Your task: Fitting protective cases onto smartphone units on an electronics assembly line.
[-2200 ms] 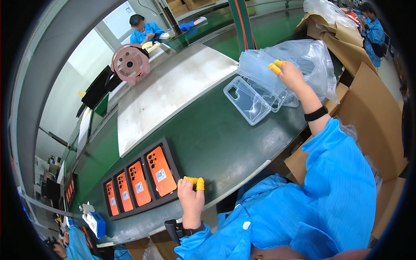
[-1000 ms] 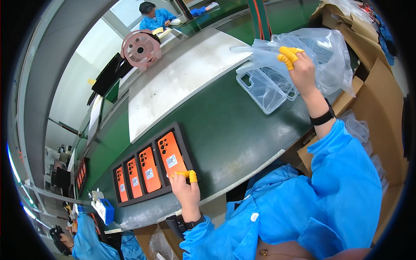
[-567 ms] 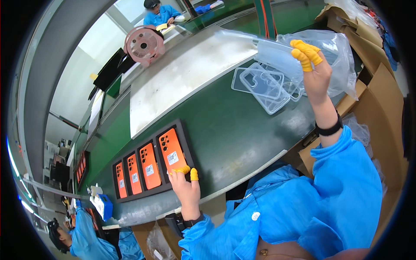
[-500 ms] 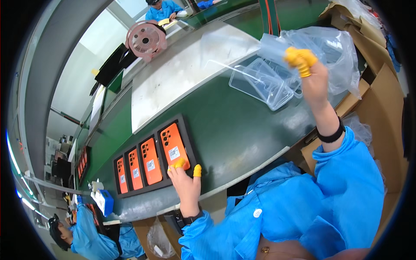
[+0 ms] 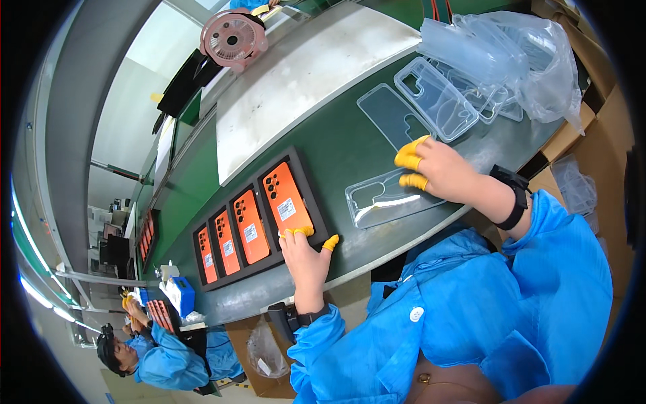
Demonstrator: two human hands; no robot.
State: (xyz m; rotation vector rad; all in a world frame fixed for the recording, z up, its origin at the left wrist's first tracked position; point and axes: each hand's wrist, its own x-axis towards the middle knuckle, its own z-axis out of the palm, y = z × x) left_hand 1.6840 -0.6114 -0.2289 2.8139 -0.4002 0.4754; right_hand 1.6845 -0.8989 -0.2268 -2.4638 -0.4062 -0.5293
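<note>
My left hand [image 5: 308,266] wears yellow finger cots, its fingers lying over the lower end of the nearest orange phone [image 5: 286,198] and its thumb held apart. That phone sits in the right-hand slot of a dark tray [image 5: 311,195] with several slots, beside more orange phones [image 5: 250,227]. My right hand [image 5: 447,175], also in yellow cots, has thumb and fingers parted above the bench. Under its thumb lies a clear phone case [image 5: 383,196], partly covered by the hand. Another clear case [image 5: 383,108] reaches to its fingertips.
Several clear cases, including one [image 5: 437,101], lie near a clear plastic bag [image 5: 545,67] at the right. A white board [image 5: 296,81] covers the back of the green bench, with a pink fan [image 5: 232,40] behind. A co-worker [image 5: 161,357] sits at lower left.
My right hand has come down and left from beside the bag to the clear cases nearer me. A clear case now lies under it. My left hand stays at the tray's near edge.
</note>
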